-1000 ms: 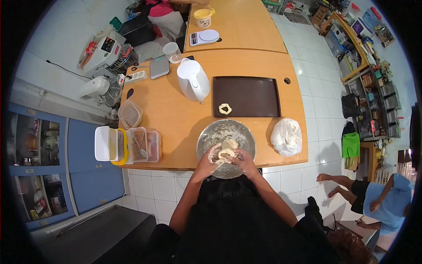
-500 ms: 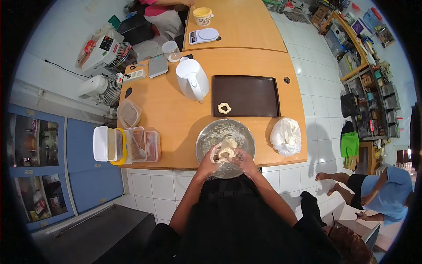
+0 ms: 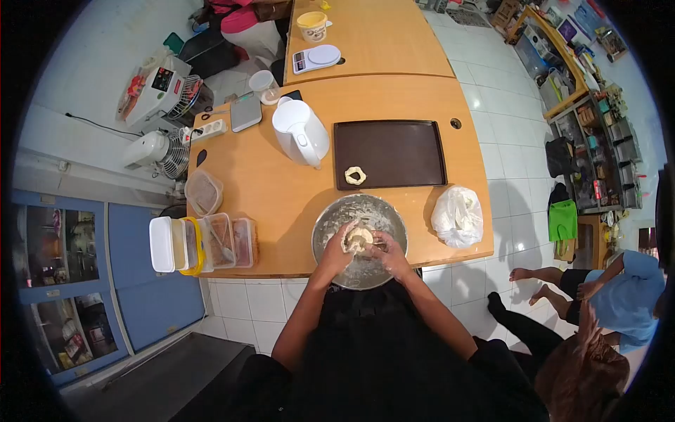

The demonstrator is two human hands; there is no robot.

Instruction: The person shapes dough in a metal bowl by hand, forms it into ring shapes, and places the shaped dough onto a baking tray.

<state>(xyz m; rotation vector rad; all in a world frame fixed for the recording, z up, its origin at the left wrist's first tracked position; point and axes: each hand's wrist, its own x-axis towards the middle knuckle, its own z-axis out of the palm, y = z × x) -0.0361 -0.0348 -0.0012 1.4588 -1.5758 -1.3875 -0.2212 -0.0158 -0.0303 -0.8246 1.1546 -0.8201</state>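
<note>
Over a round metal bowl [image 3: 394, 211] smeared with pale dough, both my hands are around a piece of dough [image 3: 361, 236] with a hollow in its middle. My left hand [image 3: 339, 250] curls along the dough's left side. From the right, my right hand [image 3: 389, 253] presses its fingers against it; both hands are coated in dough. Beyond the bowl lies a dark baking tray [image 3: 401, 151], with a ring of dough [image 3: 355, 175] in its near left corner. To the bowl's right sits a tied white plastic bag [image 3: 457, 218], its contents hidden.
A white electric kettle [image 3: 300, 130] stands left of the tray. Plastic containers [image 3: 218, 239] line the table's left edge. Scales [image 3: 246, 112], a power strip [image 3: 209, 131] and a tub [image 3: 311, 26] are farther back. People sit at right [image 3: 619, 295] and stand at back [image 3: 242, 21].
The dough between my hands looks more compact, with its upper lump no longer sticking up. My hands have shifted slightly, and the whole view has tilted a little.
</note>
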